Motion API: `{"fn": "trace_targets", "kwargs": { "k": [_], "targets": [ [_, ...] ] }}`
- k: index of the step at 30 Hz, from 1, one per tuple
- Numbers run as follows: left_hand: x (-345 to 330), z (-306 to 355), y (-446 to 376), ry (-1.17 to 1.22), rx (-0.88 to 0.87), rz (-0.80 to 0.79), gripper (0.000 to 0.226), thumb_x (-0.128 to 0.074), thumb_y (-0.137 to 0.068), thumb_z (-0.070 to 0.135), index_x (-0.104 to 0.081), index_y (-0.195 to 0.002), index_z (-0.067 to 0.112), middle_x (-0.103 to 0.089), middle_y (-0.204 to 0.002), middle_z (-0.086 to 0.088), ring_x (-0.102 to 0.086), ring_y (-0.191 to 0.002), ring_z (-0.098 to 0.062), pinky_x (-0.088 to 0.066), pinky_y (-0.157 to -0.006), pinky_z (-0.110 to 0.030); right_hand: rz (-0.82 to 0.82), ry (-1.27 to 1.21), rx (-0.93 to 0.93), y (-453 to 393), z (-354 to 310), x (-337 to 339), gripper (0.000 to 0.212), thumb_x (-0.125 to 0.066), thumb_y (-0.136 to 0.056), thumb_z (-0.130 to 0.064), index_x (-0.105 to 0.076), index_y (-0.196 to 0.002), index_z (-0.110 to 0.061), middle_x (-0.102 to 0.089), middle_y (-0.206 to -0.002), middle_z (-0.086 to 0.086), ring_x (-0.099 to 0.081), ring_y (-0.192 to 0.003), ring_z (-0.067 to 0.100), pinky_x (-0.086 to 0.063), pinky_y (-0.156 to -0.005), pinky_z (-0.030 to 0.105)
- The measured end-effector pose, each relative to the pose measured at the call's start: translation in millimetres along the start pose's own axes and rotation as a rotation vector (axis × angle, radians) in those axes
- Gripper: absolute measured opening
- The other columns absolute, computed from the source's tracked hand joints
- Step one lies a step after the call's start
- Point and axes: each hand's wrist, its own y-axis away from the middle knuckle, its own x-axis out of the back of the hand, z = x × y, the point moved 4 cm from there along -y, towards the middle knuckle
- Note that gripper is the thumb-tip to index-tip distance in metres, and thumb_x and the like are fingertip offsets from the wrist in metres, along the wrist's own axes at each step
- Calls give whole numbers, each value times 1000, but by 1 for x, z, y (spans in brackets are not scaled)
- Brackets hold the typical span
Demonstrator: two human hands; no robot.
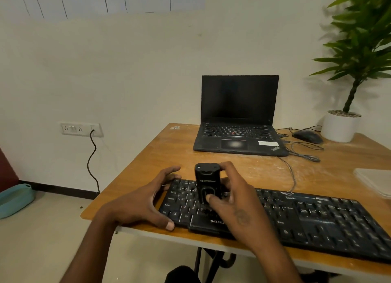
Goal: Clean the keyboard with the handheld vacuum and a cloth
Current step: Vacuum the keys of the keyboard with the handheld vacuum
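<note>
In the head view, the black keyboard lies along the near edge of the wooden table, running from about 6 o'clock towards 4 o'clock of the picture. The right hand holds the small black handheld vacuum upright on the left part of the keyboard; the fingers are curled around the body and the thumb presses on its front face. The left hand steadies the left end of the keyboard, with fingers spread and bent at its far edge and the thumb at its near edge.

I judge the vacuum step to be in progress and near its beginning, because the tool stands over the left keys and the long right part is not yet reached. Pale dust streaks are visible on the table. No cloth can be clearly identified; a pale flat object at 3 o'clock may be one, but I cannot tell. So the wiping appears to be left to do.

Readable writing: "ZEBRO…" on the keyboard front, partly hidden, and key labels such as Ctrl, Alt, Shift. The laptop at 1 o'clock carries the "ThinkPad" mark. The logo on the vacuum is too small to read.
</note>
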Motion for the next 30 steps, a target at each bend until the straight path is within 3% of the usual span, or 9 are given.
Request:
{"fn": "trace_targets", "kwargs": {
  "k": [2,6,9,13,15,20,26,28,30],
  "targets": [
    [0,0,0,-8,7,4,127,-99,-70,24,-12,-155,64,-42,-154,25,-48,-138,4,-48,-111,-25,-36,17,26,-7,-7,-22,50,-66,-95,-12,-44,-124,-47,-65,-103,-16,-69,-83,5,-62,-67,25],
    [-2,-4,0,-60,51,41,107,-98,-70,25,-29,-149,48,-53,-136,39,-49,-131,10,-45,-107,-13,-82,35,87,-21,-18,-61,50,-62,-95,-10,-42,-125,-45,-68,-100,-11,-66,-82,3,-52,-62,15],
    [0,-7,0,-50,74,46,104,-99,-70,26,-31,-146,48,-54,-138,34,-49,-132,10,-43,-104,-10,-88,17,89,-22,-20,-64,50,-62,-94,-9,-43,-124,-44,-67,-100,-12,-64,-80,1,-48,-60,11],
    [0,-5,0,-13,15,3,127,-99,-68,31,-13,-155,63,-41,-154,28,-47,-136,8,-47,-109,-20,-55,-88,27,-11,-9,-33,50,-64,-96,-10,-46,-122,-49,-64,-108,-14,-71,-88,8,-63,-68,29],
    [0,-3,-1,1,13,0,128,-99,-64,35,-13,-152,69,-36,-157,26,-44,-138,7,-47,-111,-22,-30,-103,0,-2,-4,-11,52,-65,-96,-10,-46,-116,-54,-60,-109,-17,-72,-87,10,-63,-67,29],
    [0,-4,-1,-6,2,4,128,-99,-63,35,-13,-152,68,-33,-159,28,-39,-142,8,-44,-113,-19,63,-175,-16,17,5,28,47,-67,-92,-1,-50,-118,-36,-61,-99,-18,-61,-76,-23,-48,-54,5],
    [0,-2,-1,-9,6,1,128,-98,-67,28,-13,-152,69,-32,-159,25,-43,-137,11,-46,-109,-18,31,-117,14,7,0,-1,49,-68,-94,-9,-50,-118,-48,-66,-108,-16,-71,-86,2,-64,-71,36],
    [0,-2,-1,-7,6,-4,127,-98,-68,27,-13,-153,68,-33,-159,23,-43,-137,11,-46,-109,-18,10,-123,16,4,-1,-8,49,-66,-95,-11,-49,-119,-50,-64,-109,-18,-70,-86,1,-63,-69,31],
    [-1,-3,0,-4,3,-10,127,-98,-71,22,-13,-154,65,-33,-159,23,-43,-137,12,-46,-108,-16,26,-134,1,6,0,0,49,-66,-95,-10,-48,-118,-49,-61,-107,-20,-66,-84,-13,-59,-64,20]
  ]
}}
